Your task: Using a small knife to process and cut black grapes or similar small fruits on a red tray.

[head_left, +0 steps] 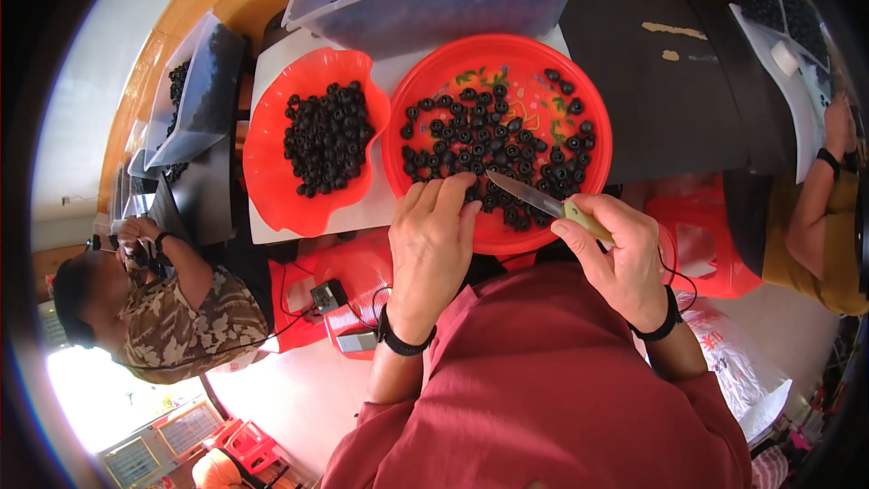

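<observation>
Tub [434,25] blocking beyond hands [433,235] [626,258], red bowl [269,163] leftward, open black tabletop [665,109] rightward

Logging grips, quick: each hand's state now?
Left hand: partly closed at small round black pieces; holding unclear.
Right hand: closed, holding a green-handled metal knife.

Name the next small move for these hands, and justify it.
Probably ease the knife toward the black pieces by the left hand: the right hand grips the knife, which points that way, and the left hand is at those pieces on the red tray.
</observation>
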`<state>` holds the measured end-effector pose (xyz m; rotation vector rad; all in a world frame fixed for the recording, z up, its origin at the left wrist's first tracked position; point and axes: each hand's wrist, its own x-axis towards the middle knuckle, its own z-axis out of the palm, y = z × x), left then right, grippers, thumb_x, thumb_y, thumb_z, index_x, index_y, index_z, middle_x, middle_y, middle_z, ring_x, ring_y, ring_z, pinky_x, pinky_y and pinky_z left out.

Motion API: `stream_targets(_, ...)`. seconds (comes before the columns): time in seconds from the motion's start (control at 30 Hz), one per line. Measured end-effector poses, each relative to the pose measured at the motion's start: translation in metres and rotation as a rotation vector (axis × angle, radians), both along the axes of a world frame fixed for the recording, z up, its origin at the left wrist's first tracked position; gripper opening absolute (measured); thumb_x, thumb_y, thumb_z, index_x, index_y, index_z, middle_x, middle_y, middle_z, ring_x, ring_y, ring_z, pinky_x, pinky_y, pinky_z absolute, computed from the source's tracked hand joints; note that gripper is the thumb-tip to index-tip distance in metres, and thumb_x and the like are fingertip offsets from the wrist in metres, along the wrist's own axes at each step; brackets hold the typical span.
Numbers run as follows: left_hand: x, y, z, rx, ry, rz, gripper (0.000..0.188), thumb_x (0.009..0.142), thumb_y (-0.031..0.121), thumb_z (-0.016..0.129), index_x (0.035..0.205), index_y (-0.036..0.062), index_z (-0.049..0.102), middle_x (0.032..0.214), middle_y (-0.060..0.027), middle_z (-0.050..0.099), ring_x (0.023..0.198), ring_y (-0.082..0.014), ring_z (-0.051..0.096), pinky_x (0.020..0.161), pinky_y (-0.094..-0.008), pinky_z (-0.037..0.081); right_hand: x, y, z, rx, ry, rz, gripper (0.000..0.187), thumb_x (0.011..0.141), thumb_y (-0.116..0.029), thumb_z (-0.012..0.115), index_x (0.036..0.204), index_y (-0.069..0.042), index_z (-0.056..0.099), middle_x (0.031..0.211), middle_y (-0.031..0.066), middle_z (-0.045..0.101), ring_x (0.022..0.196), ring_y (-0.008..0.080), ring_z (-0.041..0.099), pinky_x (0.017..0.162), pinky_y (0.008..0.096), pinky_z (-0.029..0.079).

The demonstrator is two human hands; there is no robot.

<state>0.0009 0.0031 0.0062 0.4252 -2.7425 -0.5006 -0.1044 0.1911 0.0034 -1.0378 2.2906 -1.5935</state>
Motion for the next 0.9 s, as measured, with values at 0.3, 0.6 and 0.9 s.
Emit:
stream_targets(0.3, 0.015, -0.003, 0.009, 1.425, 0.32, 0.079, 0.018, 0.095, 0.003, 0.05, 0.111, 0.0007, 0.059, 0.092, -0.0112, 0.064, 0.083, -0.0141, 0.058, 0.077, -0.0262, 0.047, -0.001, -0.005, 0.006, 0.023, -0.025, 0.022, 0.024, 0.084, -0.017, 0.077, 0.092, 0.003, 0.065, 0.075, 0.013, 0.066, 0.062, 0.022, 0.065, 0.055, 0.0298, 0.049)
stream_targets(0.6, 0.022, -0.013, -0.006, 2.274, 0.467, -0.063, 0.016, 0.096, 0.004, 0.048, 0.108, 0.002, 0.059, 0.103, -0.0151, 0.064, 0.086, -0.0164, 0.062, 0.08, -0.0271, 0.053, 0.009, -0.013, 0.017, -0.021, -0.002, 0.108, 0.025, 0.082, -0.015, 0.079, 0.094, 0.003, 0.066, 0.073, 0.0114, 0.065, 0.059, 0.0195, 0.063, 0.054, 0.0289, 0.048)
stream_targets(0.9, 0.019, -0.011, -0.006, 2.293, 0.485, 0.002, 0.015, 0.097, 0.006, 0.051, 0.11, 0.0023, 0.058, 0.109, -0.0143, 0.059, 0.092, -0.0165, 0.061, 0.081, -0.027, 0.054, 0.018, -0.017, 0.016, -0.002, 0.058, 0.142, 0.025, 0.079, -0.02, 0.081, 0.09, -0.002, 0.066, 0.069, 0.0061, 0.062, 0.054, 0.0189, 0.059, 0.049, 0.0293, 0.045)
